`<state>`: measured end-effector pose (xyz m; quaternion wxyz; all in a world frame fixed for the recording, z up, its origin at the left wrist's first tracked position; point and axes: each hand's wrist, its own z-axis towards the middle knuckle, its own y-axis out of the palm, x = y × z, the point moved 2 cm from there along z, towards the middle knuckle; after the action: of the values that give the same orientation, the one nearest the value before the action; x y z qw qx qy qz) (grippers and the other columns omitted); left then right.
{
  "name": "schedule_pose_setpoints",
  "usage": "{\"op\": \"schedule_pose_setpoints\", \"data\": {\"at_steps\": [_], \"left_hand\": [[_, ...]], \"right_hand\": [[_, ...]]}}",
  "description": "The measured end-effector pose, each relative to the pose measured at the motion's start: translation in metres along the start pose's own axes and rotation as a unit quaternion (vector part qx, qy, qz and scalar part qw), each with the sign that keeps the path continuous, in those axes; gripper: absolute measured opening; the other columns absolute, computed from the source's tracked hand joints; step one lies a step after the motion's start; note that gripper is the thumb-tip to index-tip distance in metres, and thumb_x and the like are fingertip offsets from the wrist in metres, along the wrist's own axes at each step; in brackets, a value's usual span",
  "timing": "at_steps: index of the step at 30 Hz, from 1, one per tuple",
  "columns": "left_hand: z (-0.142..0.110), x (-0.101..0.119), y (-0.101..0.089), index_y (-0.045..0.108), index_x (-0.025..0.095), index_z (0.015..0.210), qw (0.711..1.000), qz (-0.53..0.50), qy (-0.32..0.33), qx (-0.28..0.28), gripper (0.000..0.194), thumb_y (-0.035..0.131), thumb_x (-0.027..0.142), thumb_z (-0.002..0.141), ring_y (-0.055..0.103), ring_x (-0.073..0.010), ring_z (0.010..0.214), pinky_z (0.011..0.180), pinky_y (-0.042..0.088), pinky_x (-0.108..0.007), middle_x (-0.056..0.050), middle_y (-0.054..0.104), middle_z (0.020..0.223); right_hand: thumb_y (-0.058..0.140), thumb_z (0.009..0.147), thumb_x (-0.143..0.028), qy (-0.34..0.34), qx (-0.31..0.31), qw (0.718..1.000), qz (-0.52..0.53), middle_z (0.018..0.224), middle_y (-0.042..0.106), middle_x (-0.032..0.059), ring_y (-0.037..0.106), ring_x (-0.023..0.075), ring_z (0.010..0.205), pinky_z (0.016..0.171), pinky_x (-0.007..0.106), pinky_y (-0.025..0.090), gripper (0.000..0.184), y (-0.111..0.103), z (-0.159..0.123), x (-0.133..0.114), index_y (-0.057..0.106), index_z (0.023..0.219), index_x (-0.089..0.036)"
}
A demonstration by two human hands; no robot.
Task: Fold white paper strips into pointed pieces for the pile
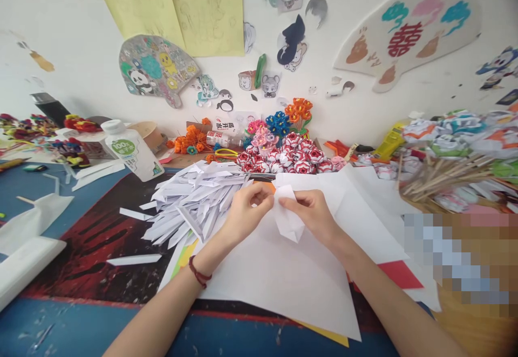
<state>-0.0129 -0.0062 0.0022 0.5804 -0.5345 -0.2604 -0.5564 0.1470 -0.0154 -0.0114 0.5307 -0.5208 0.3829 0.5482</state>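
Observation:
A small folded piece of white paper (290, 226) is held up over large white sheets (279, 276), with a pointed fold at its lower end. My right hand (313, 211) grips it from the right, the thumb lying across its front. On the other side, my left hand (251, 205), with a dark red bracelet on the wrist, has thumb and forefinger pinched together at the paper's upper left edge. Just left of that hand lies a big heap of folded white paper strips (194, 195). A single strip (134, 260) rests apart on the dark mat (101, 238).
Behind the hands are red-and-white paper flowers (289, 155) and blue flowers (278, 123). A white bottle (133, 152) leans at the left. Wooden sticks (449, 179) are bundled at the right. Red paper (400, 274) shows beside my right forearm.

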Motion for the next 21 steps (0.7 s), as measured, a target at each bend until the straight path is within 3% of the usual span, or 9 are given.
{"op": "schedule_pose_setpoints", "data": {"at_steps": [7, 13, 17, 21], "left_hand": [[0.000, -0.001, -0.004, 0.055, 0.015, 0.070, 1.000, 0.013, 0.000, -0.011, 0.009, 0.052, 0.018, 0.078, 0.048, -0.0100, 0.065, 0.061, 0.039, -0.021, 0.001, 0.053, 0.068], [0.001, -0.001, -0.007, 0.061, 0.015, 0.074, 1.000, 0.005, 0.000, -0.016, 0.015, 0.055, 0.026, 0.081, 0.055, -0.0129, 0.070, 0.065, 0.042, -0.022, -0.002, 0.060, 0.073], [0.002, -0.002, -0.008, 0.067, 0.016, 0.087, 1.000, 0.020, -0.004, -0.001, 0.024, 0.055, 0.037, 0.083, 0.056, -0.0143, 0.073, 0.064, 0.041, -0.023, -0.004, 0.066, 0.082], [0.002, -0.003, -0.007, 0.067, 0.016, 0.080, 0.997, 0.075, 0.006, -0.025, 0.020, 0.060, 0.035, 0.080, 0.043, -0.0091, 0.057, 0.053, 0.032, -0.022, 0.000, 0.062, 0.072]], "right_hand": [[0.063, 0.077, -0.037, 0.003, 0.026, 1.000, 0.002, 0.053, 0.036, -0.0029, 0.032, 0.0081, 0.052, 0.046, 0.023, 0.024, 0.036, 0.000, 0.000, 0.004, 0.049, 0.052, -0.014], [0.069, 0.071, -0.039, 0.032, 0.095, 0.993, 0.069, 0.054, 0.045, -0.0021, 0.039, 0.0093, 0.050, 0.045, 0.024, 0.028, 0.032, -0.016, 0.005, 0.004, 0.057, 0.055, -0.014], [0.073, 0.067, -0.040, 0.066, -0.013, 0.997, 0.042, 0.054, 0.050, -0.0018, 0.042, 0.0100, 0.050, 0.046, 0.024, 0.030, 0.031, -0.016, 0.005, 0.003, 0.062, 0.058, -0.013], [0.070, 0.072, -0.042, 0.065, -0.083, 0.994, 0.029, 0.062, 0.057, 0.0006, 0.049, 0.0119, 0.056, 0.050, 0.024, 0.035, 0.031, -0.009, 0.004, 0.002, 0.067, 0.068, -0.011]]}}
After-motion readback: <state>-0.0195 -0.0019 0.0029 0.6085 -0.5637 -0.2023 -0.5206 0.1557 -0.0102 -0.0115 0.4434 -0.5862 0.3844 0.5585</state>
